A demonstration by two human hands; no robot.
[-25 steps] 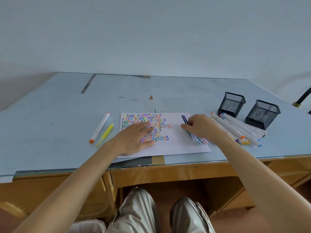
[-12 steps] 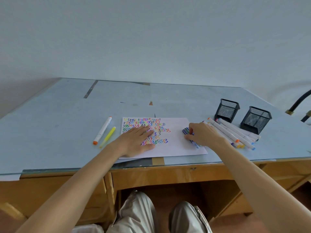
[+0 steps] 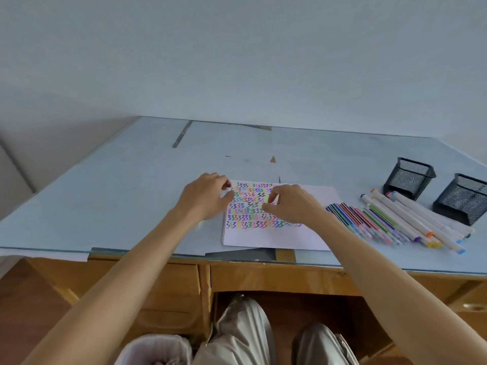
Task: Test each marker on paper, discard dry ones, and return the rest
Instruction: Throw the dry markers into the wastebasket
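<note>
Paper (image 3: 311, 234) is filled with rows of multicoloured squiggles.

Two mesh cups (image 3: 408, 177), one paper (image 3: 276, 233), two hands (image 3: 205, 196).

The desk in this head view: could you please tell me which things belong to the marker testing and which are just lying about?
Job:
paper
thin markers
thick markers
two mesh holders
bin
left hand
right hand

Lying about:
brown scrap

left hand (image 3: 207, 196): forearm extended, fingers curled, thumb and fingertips pinched
right hand (image 3: 291, 204): forearm extended, fingers curled, close beside left
</note>
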